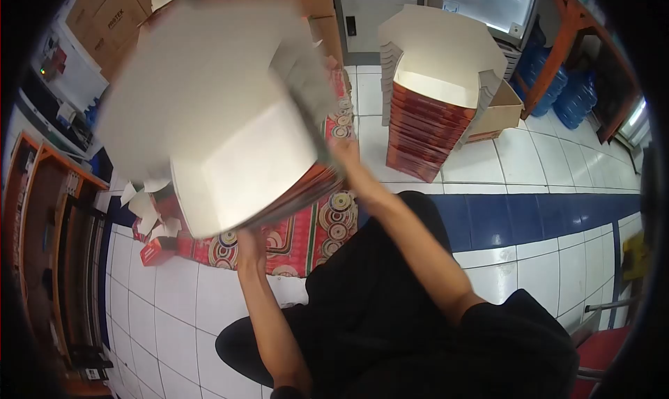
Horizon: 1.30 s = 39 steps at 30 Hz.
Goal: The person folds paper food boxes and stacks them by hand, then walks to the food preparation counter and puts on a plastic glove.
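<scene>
2 grips: carton stack slanted, opening upward

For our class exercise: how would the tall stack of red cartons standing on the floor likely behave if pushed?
The stack of nested red cartons would probably lean or tip, being tall over a narrow base. It might also slide, as the white tiles look glossy. Its thin, spread flaps would likely bend.
</scene>
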Each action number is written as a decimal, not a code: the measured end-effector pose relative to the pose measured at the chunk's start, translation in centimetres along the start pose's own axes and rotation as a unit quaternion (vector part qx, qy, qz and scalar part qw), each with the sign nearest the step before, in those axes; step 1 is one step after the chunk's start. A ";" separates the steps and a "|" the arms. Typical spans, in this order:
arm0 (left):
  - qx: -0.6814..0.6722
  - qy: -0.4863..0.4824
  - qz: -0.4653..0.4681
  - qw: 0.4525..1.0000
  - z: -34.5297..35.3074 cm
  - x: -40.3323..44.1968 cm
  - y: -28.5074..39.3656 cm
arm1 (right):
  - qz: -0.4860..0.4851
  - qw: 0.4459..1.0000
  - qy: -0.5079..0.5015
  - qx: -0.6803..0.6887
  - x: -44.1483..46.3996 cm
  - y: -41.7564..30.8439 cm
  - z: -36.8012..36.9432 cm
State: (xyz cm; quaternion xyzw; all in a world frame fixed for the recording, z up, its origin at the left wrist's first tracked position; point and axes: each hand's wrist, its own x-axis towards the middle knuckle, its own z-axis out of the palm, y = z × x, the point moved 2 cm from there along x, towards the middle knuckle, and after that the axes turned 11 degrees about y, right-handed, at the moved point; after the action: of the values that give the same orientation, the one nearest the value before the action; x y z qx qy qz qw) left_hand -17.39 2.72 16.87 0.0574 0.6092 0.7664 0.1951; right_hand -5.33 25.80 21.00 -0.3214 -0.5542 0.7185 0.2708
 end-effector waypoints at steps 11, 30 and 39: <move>0.128 -0.231 0.180 0.947 36.0 7.2 13.1 | -0.205 0.952 0.228 0.005 -0.3 -21.2 -18.2; 0.003 -0.320 0.016 0.947 39.0 9.8 6.4 | -0.197 0.940 0.222 -0.167 5.4 -17.0 -25.3; -0.006 -0.361 0.028 0.932 39.1 9.7 5.6 | -0.094 0.953 0.236 -0.165 3.3 -18.6 -23.9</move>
State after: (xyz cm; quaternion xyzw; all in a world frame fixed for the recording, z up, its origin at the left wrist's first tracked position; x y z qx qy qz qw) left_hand -14.86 40.95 30.54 0.3463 0.4909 0.7031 0.3806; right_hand 11.38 47.58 34.21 -0.4688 -0.6129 0.4918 0.4034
